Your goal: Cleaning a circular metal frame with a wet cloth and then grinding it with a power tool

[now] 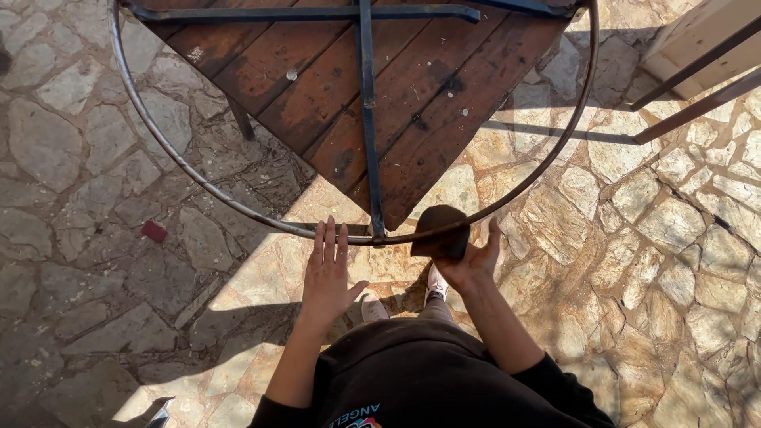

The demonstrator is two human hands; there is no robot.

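While one flat, empty left hand touches one metal ring, the right hand grips one dark pad.

A small red block lay on the stone paving; pale wooden boards stood at upper right.

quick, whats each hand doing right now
Left hand: open, fingers flat against the round metal ring.
Right hand: closed on a dark sanding pad at the ring.
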